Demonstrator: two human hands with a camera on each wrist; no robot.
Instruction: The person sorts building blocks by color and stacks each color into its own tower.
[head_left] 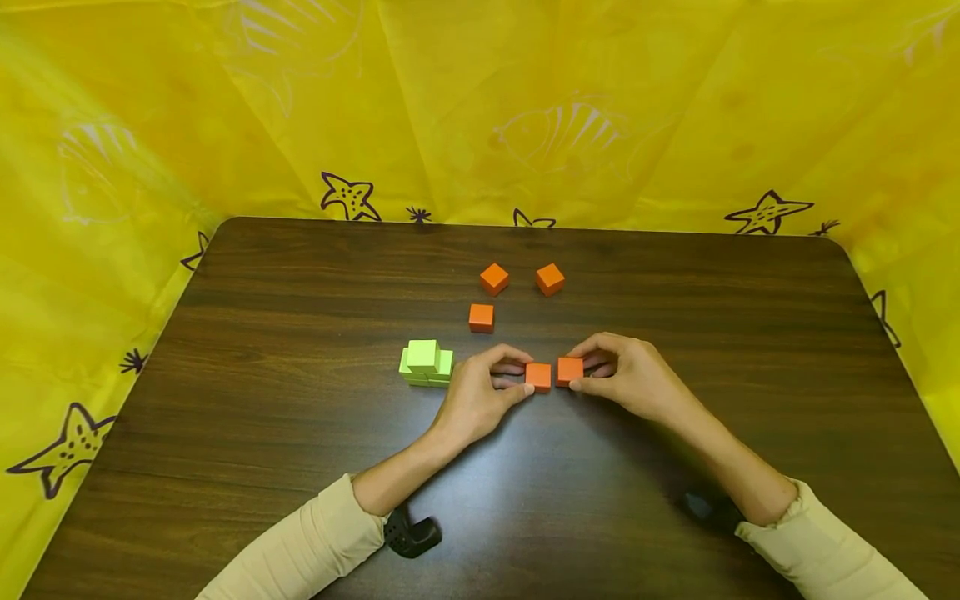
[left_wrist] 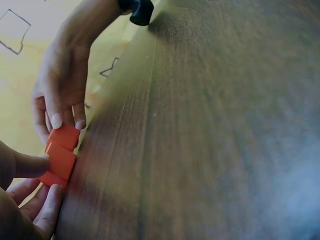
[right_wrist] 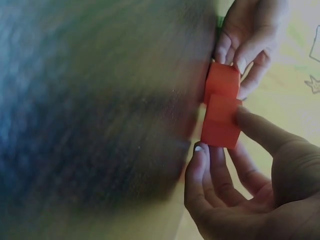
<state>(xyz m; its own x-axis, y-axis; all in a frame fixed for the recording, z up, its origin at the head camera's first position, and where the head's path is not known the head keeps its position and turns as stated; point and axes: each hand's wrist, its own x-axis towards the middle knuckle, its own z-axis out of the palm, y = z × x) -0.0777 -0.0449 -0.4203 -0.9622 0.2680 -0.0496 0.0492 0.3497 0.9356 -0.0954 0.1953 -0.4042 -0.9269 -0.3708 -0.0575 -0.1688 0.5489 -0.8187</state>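
Observation:
My left hand [head_left: 478,392] pinches an orange cube [head_left: 537,377] between thumb and fingers at the middle of the table. Facing it, my right hand [head_left: 639,377] pinches a second orange cube [head_left: 570,372] by its right side. A narrow gap parts the two cubes in the head view. In the left wrist view, the left hand's cube [left_wrist: 61,161] overlaps the other one. The right wrist view has the right hand's cube [right_wrist: 222,122] in front, with the thumb on one face and fingertips at its lower edge.
Just left of my left hand stands a light green block stack [head_left: 423,364], one block on top of a lower row. Farther back lie three loose orange cubes [head_left: 482,317]. The dark wooden table [head_left: 285,333] ends at a yellow patterned cloth [head_left: 465,108].

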